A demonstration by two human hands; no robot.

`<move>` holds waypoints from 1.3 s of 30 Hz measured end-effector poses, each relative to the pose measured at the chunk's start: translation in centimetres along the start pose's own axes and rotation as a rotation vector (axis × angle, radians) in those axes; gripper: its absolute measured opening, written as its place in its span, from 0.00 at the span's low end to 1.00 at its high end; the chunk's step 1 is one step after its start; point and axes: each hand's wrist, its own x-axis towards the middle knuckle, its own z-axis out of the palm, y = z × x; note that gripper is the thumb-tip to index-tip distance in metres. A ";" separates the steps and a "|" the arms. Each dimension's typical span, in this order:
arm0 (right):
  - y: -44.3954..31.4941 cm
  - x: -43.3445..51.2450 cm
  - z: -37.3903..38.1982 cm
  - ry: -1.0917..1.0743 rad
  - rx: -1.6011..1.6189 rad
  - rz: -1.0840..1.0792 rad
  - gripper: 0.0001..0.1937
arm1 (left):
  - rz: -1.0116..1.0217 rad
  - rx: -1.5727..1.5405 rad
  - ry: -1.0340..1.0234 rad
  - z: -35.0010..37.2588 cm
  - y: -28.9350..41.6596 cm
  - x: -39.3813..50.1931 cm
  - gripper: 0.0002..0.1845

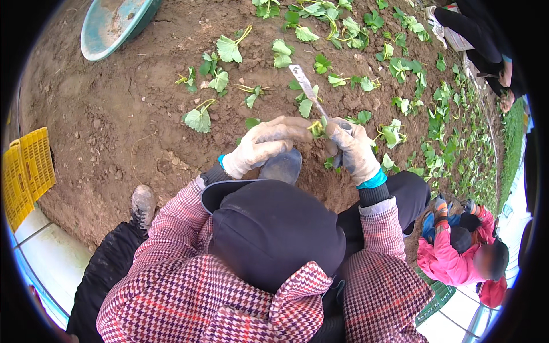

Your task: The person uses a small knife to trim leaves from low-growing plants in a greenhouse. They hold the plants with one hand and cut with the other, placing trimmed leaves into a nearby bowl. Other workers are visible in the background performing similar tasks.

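My left hand (274, 139), in a soiled whitish work glove, reaches in front of me with its fingertips at a small green-yellow plant piece (316, 129). The gloved right hand (349, 145) is closed around a narrow hand tool with a flat metal blade (305, 84), which points up and away. Between the two hands sits the plant piece, against the right hand's fingertips; which hand bears it I cannot tell. Below the hands, the dark toe of a boot (281, 166) rests on the soil. Leafy green seedlings (305, 103) lie or stand on the brown soil just beyond the blade.
More leafy plants (441, 128) spread to the right. A teal basin (101, 47) sits upper left, yellow plastic crates (30, 171) at the left edge. A person in pink (454, 257) crouches lower right; another person in dark clothes (484, 51) is upper right. A green crate (439, 298) lies lower right.
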 end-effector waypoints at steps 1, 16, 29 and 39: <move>0.2 -0.3 0.1 -0.046 0.025 -0.029 0.17 | -0.004 -0.018 0.043 0.3 -0.2 0.0 0.22; -1.0 -0.9 2.2 0.216 -0.432 -0.476 0.10 | 0.229 0.678 0.063 -0.1 1.1 4.4 0.13; -3.0 -1.7 2.7 0.277 0.044 -0.394 0.17 | 0.488 0.862 0.317 -0.4 1.6 5.5 0.16; -2.6 0.7 4.4 0.281 0.067 -0.265 0.07 | 0.136 -0.459 0.305 0.8 2.1 6.5 0.18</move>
